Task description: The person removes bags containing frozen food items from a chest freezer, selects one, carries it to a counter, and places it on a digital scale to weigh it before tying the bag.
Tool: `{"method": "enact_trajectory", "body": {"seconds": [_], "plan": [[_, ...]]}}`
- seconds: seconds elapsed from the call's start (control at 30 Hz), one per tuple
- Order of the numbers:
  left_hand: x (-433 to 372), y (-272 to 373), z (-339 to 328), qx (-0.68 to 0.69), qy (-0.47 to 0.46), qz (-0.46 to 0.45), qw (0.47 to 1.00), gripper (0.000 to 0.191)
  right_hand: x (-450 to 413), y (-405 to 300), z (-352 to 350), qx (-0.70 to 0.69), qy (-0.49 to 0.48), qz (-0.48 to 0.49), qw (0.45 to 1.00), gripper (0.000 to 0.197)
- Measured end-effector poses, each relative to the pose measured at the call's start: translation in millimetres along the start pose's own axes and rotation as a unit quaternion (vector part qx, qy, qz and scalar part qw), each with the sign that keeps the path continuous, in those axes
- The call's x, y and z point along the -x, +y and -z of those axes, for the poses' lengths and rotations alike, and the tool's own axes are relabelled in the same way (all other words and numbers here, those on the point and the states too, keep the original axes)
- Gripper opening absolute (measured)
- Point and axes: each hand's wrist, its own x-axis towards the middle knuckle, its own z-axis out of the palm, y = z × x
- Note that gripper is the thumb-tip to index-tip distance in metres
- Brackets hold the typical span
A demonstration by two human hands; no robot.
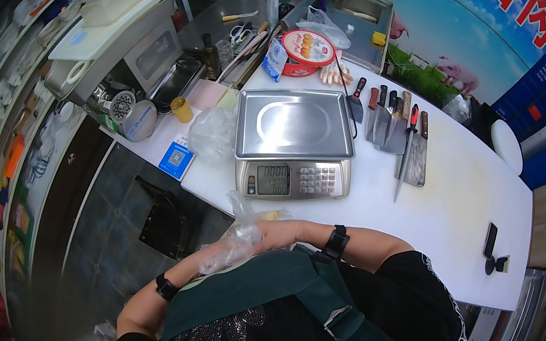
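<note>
Close to my body, at the table's near edge, my right hand (278, 234) grips a crumpled clear plastic bag (243, 233). My left hand (218, 254) reaches in from the other side, and the same film covers much of it. Its fingers are hidden, so its grip cannot be made out. Something pale yellowish shows beside the right hand, too covered to name. Just beyond the hands stands an electronic price scale (298, 126) with a bare steel pan and a lit display. Beside it lies another clear plastic bag (213, 134).
Several knives (388, 116), a cleaver (419, 156) and a sharpening steel (407, 149) lie right of the scale. A red round tin (306, 52) stands behind it. Left are a blue code card (176, 159) and a yellow-capped jar (182, 109). A phone (491, 240) lies far right.
</note>
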Motion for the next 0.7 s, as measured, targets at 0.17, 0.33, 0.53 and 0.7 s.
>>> {"method": "enact_trajectory", "body": {"seconds": [0.17,0.33,0.53,0.7], "plan": [[8.8,6.7,0.4,0.024,0.06,-0.011,0.998,0.022,-3.5,-5.0,18.6,0.116,0.022,-0.067,0.991,0.034],[56.6,21.1,11.2,0.026,0.262,-0.032,0.964,0.02,13.5,-48.2,60.1,0.182,0.109,-0.006,0.977,0.036],[97.4,18.2,16.4,-0.196,0.355,-0.137,0.904,0.018,74.5,-119.4,182.5,0.065,0.315,0.071,0.944,0.033],[84.8,25.6,10.4,0.042,0.413,-0.055,0.908,0.018,103.4,-164.9,306.8,0.035,0.517,0.023,0.855,0.034]]}}
